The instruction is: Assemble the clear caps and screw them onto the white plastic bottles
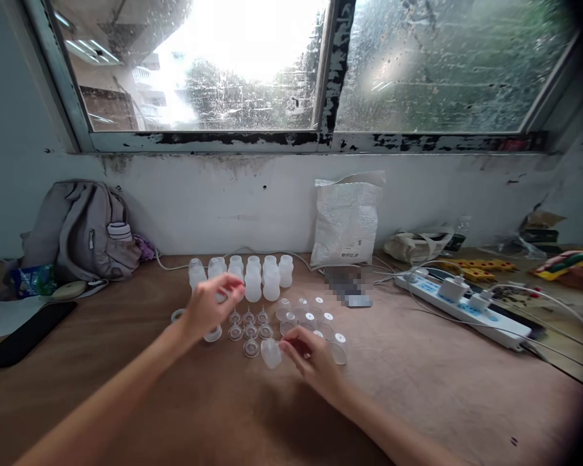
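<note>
My right hand (313, 364) pinches a clear dome-shaped bottle cap (271, 354) low over the table. My left hand (208, 305) hovers in front of the bottles, thumb and fingers apart, with nothing visible between them. Behind it stand two rows of frosted baby bottles (271, 285), partly hidden by the hand; a capped bottle (196, 272) is at the left end. Between my hands lie several bottle nipples in rings (251, 331). Several clear caps (339, 353) with white dots on top are grouped right of them. A white ring (214, 334) shows under my left wrist.
A grey backpack (85, 230) leans against the wall at left, a black flat item (29, 335) before it. At the back are a white plastic mailer (347, 220) and a phone (358, 301). A power strip (466, 314) with cables runs along the right.
</note>
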Tool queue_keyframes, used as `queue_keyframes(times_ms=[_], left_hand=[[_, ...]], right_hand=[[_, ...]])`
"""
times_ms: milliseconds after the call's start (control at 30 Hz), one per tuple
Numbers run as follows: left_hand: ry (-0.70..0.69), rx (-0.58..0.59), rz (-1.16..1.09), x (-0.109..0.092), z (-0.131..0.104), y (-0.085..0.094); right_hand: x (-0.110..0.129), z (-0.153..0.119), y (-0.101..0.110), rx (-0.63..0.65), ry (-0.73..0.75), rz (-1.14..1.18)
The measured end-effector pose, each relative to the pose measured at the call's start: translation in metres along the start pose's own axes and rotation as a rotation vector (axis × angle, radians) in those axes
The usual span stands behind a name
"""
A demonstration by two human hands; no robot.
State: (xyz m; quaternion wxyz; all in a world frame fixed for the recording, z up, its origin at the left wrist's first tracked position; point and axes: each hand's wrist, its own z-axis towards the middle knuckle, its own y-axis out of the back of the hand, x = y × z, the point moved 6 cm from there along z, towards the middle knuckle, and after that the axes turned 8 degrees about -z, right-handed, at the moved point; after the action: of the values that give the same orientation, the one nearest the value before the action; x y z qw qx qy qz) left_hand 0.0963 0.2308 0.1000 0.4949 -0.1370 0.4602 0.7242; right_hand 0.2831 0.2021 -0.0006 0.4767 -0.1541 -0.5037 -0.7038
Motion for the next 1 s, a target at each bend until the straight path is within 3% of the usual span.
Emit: queue_keyframes(times_ms=[67,100,167,300,433,600,833,1000], left_hand=[[0.066,-0.031,0.255,0.014,0.039,0.026],[0.164,0.032,0.402,0.028,0.059,0.034],[0.264,0.104,0.483,0.051,0.094,0.049],[0.47,0.356,0.579,0.097,0.132,0.051],[0.611,0.558,0.652,0.127,0.138,0.033],[0.709,0.659,0.756,0.143,0.137,0.015],[0.698,0.651,0.84,0.146,0.135,0.013],[0.593,0.55,0.878,0.124,0.141,0.028]], right_hand=[[0.003,-0.003,-0.01,0.075,0.078,-0.058],[0.005,-0.005,-0.016,0.11,0.113,-0.082],[0.008,-0.009,-0.024,0.155,0.158,-0.118],[0.01,-0.014,-0.031,0.188,0.187,-0.158],[0.008,-0.016,-0.031,0.222,0.211,-0.185],[0.006,-0.017,-0.032,0.22,0.228,-0.214],[0.008,-0.017,-0.031,0.23,0.223,-0.212],[0.009,-0.018,-0.031,0.231,0.223,-0.204]])
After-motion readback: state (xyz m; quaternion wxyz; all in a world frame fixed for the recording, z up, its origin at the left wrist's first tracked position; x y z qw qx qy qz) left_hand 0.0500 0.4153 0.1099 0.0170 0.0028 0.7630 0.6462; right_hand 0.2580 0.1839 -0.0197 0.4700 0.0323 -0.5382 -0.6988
